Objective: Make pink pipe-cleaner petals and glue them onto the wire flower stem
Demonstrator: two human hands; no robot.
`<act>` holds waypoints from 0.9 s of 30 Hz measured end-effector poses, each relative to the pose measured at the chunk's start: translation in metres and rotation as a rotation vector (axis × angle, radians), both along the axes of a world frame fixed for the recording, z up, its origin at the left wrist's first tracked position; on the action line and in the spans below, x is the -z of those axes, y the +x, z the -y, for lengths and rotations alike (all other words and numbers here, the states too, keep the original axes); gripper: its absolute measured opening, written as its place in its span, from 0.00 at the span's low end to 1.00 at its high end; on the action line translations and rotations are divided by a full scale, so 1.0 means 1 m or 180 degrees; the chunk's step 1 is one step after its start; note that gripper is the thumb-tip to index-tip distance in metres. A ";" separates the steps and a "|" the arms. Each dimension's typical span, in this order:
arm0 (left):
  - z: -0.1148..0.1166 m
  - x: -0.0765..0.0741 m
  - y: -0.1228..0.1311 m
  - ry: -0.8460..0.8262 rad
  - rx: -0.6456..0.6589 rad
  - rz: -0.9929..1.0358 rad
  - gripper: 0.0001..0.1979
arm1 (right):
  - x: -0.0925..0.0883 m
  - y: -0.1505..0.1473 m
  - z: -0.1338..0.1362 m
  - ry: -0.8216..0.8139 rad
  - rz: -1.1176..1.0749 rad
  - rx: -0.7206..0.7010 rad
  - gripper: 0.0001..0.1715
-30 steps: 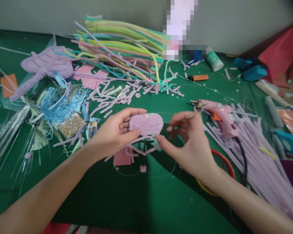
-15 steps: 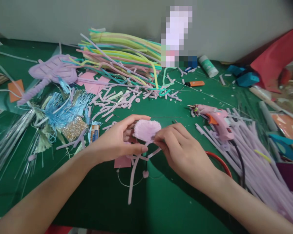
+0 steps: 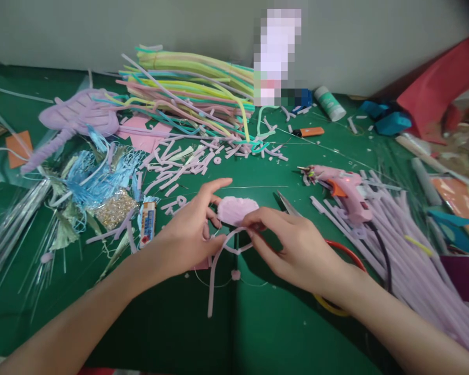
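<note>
A fuzzy, rounded lilac pipe-cleaner piece (image 3: 237, 209) is between my hands in the middle of the head view. My right hand (image 3: 285, 239) pinches a lilac pipe cleaner (image 3: 211, 284) at the piece's lower right edge. From there the strip curves left and its loose end hangs down. My left hand (image 3: 193, 226) is open, index finger raised and stretched out, with its other fingers near the piece's left edge. Its thumb is by the bend of the strip. Scissors (image 3: 289, 204) lie partly hidden under my right hand. A thin wire ring with a small lilac bit (image 3: 235, 275) is below.
A pink glue gun (image 3: 346, 190) rests at right beside lilac pipe cleaners (image 3: 406, 250). Behind are coloured pipe cleaners (image 3: 195, 67), cut scraps (image 3: 187, 161) and an orange lighter (image 3: 310, 132). Blue tassels (image 3: 121, 166), gold beads (image 3: 116, 208) and a lilac wrapped shape (image 3: 78, 114) lie left.
My left fingers have loosened from the fuzzy piece and the index finger has lifted. The strip now bends over in an arc toward my right hand. More of the scissors shows.
</note>
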State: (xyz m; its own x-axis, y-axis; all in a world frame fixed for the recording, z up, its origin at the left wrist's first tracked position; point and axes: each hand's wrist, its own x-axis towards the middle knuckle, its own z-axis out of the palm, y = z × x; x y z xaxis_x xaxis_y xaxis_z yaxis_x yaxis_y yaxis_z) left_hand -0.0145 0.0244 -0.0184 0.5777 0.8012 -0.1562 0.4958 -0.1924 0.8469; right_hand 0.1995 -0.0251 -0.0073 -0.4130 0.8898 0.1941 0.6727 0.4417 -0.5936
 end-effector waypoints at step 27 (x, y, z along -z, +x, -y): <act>0.008 0.010 0.027 0.1267 -0.0205 0.0188 0.10 | 0.011 0.010 -0.004 -0.0158 -0.0341 -0.0392 0.11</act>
State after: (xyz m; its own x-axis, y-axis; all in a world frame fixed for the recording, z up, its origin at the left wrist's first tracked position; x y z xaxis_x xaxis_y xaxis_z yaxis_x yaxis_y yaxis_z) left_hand 0.0123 0.0165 -0.0288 0.5230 0.8272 0.2054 0.4703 -0.4810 0.7399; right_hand 0.2097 -0.0209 -0.0180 -0.4989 0.8433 0.2001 0.5469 0.4854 -0.6821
